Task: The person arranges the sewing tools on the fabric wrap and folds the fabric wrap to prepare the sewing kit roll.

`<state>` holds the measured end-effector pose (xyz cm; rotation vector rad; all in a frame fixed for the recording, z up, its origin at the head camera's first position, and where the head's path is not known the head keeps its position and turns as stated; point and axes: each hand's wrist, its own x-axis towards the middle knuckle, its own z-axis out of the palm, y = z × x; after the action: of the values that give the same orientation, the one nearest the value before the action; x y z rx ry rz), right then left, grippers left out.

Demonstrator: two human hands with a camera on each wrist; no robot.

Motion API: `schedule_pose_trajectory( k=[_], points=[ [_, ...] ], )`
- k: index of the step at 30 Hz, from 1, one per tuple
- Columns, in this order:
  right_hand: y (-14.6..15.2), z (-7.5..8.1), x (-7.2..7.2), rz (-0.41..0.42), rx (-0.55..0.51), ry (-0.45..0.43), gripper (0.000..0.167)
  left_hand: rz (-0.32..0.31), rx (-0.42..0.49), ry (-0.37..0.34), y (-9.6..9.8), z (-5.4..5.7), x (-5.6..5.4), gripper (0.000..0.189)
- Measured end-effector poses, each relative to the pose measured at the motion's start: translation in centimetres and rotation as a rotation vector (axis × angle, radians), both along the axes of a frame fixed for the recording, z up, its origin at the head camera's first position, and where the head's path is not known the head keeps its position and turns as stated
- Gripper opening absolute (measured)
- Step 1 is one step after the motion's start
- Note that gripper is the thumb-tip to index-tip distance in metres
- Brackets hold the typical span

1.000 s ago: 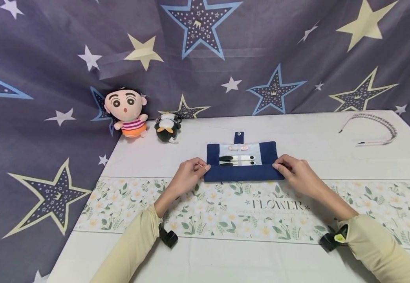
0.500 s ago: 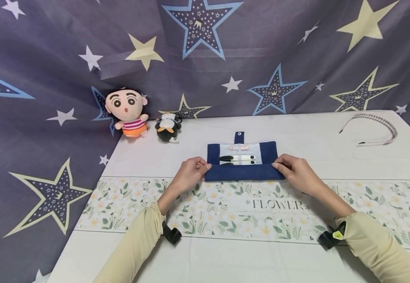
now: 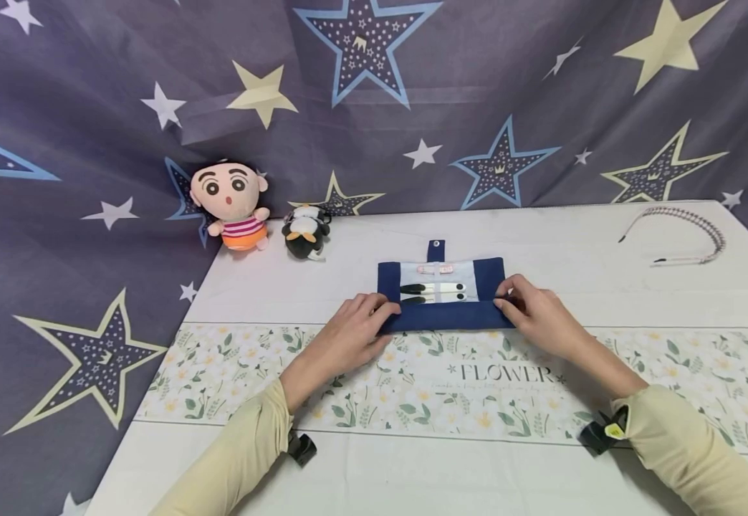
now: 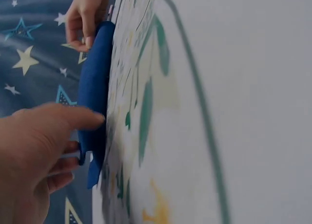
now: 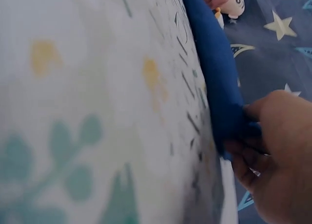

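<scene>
A navy fabric roll-up pouch [image 3: 445, 317] lies partly unrolled on the table, its near edge folded over. On its pale lining, under a thin band, sit two white tools [image 3: 451, 288] with black ends and a small pinkish item [image 3: 435, 269]. A strap with a snap button [image 3: 436, 251] sticks out at the far edge. My right hand [image 3: 542, 315] pinches the fold's right end. At the left end is my left hand [image 3: 348, 333]; in the left wrist view its thumb [image 4: 85, 118] reaches over the blue roll [image 4: 95, 83], fingers loosely bent and apart from the thumb.
A doll in a striped shirt [image 3: 241, 228] and a penguin plush [image 3: 305, 233] sit at the back left. A braided headband [image 3: 712, 233] lies at the back right. A star-print curtain [image 3: 400, 150] hangs behind the flower-print tabletop [image 3: 232, 373].
My left hand has left its pinch on the pouch's left corner and moved slightly right along the fold. The right hand has shifted slightly inward, still pinching. The pouch lies nearly as before.
</scene>
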<state>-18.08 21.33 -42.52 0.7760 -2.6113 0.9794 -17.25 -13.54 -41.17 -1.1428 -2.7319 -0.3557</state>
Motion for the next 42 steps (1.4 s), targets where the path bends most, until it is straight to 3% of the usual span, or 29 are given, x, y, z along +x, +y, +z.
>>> schedule_pose_trajectory(
  k=[3, 6, 8, 13, 15, 17, 20, 22, 26, 36, 42],
  points=[
    [0.0, 0.0, 0.0, 0.071, 0.102, 0.218, 0.021, -0.020, -0.066, 0.079, -0.1, -0.3, -0.1, 0.036],
    [0.1, -0.1, 0.1, 0.138, 0.163, 0.358, 0.015, -0.021, -0.090, 0.104, -0.2, -0.5, -0.1, 0.034],
    [0.3, 0.0, 0.4, 0.157, 0.197, 0.394, 0.013, -0.023, -0.091, 0.112, -0.2, -0.6, -0.2, 0.033],
    [1.0, -0.2, 1.2, 0.168, 0.313, 0.420, 0.060, -0.029, -0.071, 0.110, 0.1, -0.7, -0.2, 0.035],
    [1.2, -0.4, 1.3, 0.174, 0.346, 0.427, 0.059, -0.026, -0.065, 0.098, 0.1, -0.7, -0.2, 0.033],
    [1.3, -0.6, 1.3, 0.184, 0.359, 0.427, 0.045, -0.025, -0.054, 0.088, 0.0, -0.7, -0.2, 0.028],
    [1.3, -0.9, 1.1, 0.184, 0.367, 0.412, 0.028, -0.032, -0.005, 0.080, -0.2, -0.9, -0.3, 0.020],
    [1.4, -1.0, 1.1, 0.180, 0.349, 0.392, 0.030, -0.037, 0.040, 0.061, -0.3, -1.0, -0.3, 0.016],
    [1.5, -1.0, 1.1, 0.177, 0.257, 0.344, 0.025, -0.011, 0.154, -0.056, -0.6, -1.0, -0.5, 0.017],
    [0.8, -0.5, 0.9, 0.080, 0.040, 0.151, 0.010, 0.175, 0.443, -0.452, -0.8, -0.2, -1.4, 0.021],
    [0.6, -0.6, -0.1, 0.026, -0.106, -0.005, 0.011, 0.267, 0.552, -0.504, 0.0, -0.1, -2.1, 0.023]
  ],
)
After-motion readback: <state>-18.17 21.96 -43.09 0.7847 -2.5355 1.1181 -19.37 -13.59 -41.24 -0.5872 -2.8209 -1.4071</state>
